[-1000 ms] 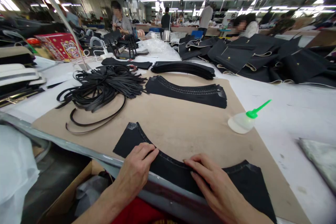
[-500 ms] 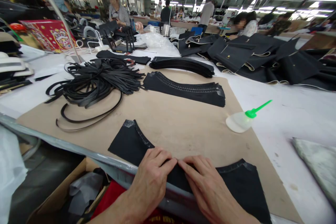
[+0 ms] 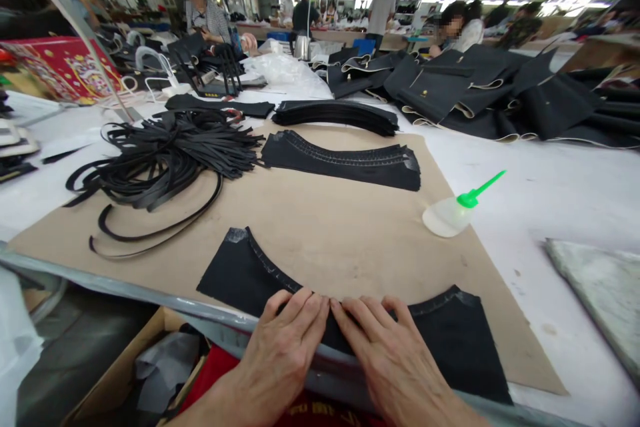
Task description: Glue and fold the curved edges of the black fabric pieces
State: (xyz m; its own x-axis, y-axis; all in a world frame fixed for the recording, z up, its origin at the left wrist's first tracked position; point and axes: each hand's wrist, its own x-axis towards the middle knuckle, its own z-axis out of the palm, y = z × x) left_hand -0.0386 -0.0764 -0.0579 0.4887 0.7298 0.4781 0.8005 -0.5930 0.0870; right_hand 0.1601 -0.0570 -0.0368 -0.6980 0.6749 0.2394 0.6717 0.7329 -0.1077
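A curved black fabric piece (image 3: 240,273) lies at the near edge of the brown cardboard sheet (image 3: 330,233). My left hand (image 3: 285,353) and my right hand (image 3: 390,353) rest side by side on its middle, fingers stretched flat and pressing along the curved upper edge, fingertips almost touching. Neither hand holds anything. A stack of like curved pieces (image 3: 345,160) lies farther back on the cardboard.
A heap of black straps (image 3: 165,153) lies at the left. A squeeze bottle with a green nozzle (image 3: 453,210) lies on its side at the right. Black bag panels (image 3: 490,93) cover the far table. A grey slab (image 3: 600,287) sits right. People work behind.
My two hands have come together on the fabric piece: first apart, now fingertips nearly meet at its middle. The view has shifted a little downward and right.
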